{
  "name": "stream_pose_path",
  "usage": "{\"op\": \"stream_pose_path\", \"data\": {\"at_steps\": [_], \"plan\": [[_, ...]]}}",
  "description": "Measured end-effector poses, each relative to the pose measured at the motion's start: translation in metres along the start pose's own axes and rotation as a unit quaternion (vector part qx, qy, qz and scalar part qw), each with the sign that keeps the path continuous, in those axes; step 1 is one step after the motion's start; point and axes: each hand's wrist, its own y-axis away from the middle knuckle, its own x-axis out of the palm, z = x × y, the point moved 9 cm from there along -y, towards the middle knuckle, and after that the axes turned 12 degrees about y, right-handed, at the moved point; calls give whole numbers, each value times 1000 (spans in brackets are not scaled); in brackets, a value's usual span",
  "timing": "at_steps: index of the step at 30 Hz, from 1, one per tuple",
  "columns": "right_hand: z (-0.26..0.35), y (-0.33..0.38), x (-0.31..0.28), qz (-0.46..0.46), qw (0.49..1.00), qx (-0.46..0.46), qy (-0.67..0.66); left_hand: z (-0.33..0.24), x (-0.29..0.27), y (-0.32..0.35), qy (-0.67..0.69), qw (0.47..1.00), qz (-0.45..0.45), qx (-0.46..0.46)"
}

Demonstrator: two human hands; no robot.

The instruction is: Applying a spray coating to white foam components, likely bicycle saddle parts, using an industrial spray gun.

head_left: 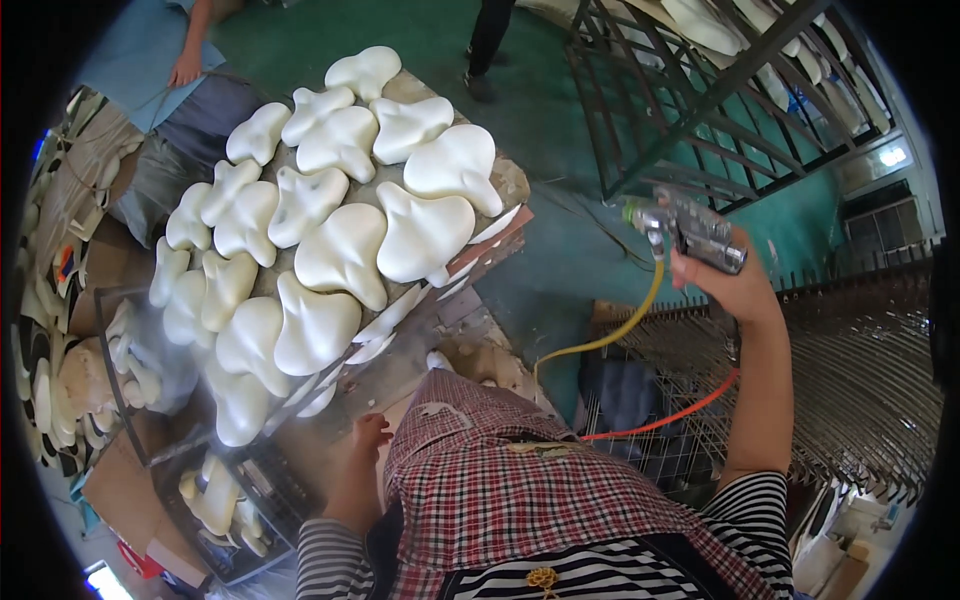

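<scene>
My right hand (728, 275) is raised at the right, its fingers wrapped round a spray gun (690, 230) with a clear body and metal front. A yellow hose (635, 318) hangs from the gun. My left hand (371, 434) is low beside my checked apron, fingers loosely curled and apart, nothing seen in it. Ahead and to the left, a worktable (505, 185) is covered with rows of white, smooth bicycle-saddle-shaped pads (342, 254). The nearest pads lie just beyond my left hand. Pale mist hangs near the table's left corner.
A dark metal rack (680, 120) stands far right; another rack with many thin rods (850, 350) is at my right. An orange hose (680, 412) runs beside me. A crate (240, 500) of pads sits lower left. A person (165, 70) sits far left; another's legs (487, 45) show ahead.
</scene>
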Motion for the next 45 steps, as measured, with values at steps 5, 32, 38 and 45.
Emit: {"op": "stream_pose_path", "data": {"at_steps": [5, 32, 38, 45], "plan": [[1, 24, -4, -14, 1000, 10, 0, 11, -18, -2, 0, 1000, -5, 0], [173, -122, 167, -18, 994, -106, 20, 38, -190, -46, 81, 995, -49, -44], [181, -136, 190, -5, 994, -108, 3, 22, -199, -53, 85, 995, -43, -40], [167, -124, 200, 38, 995, 0, 89, 10, -211, -58, 105, 992, -55, -38]]}}
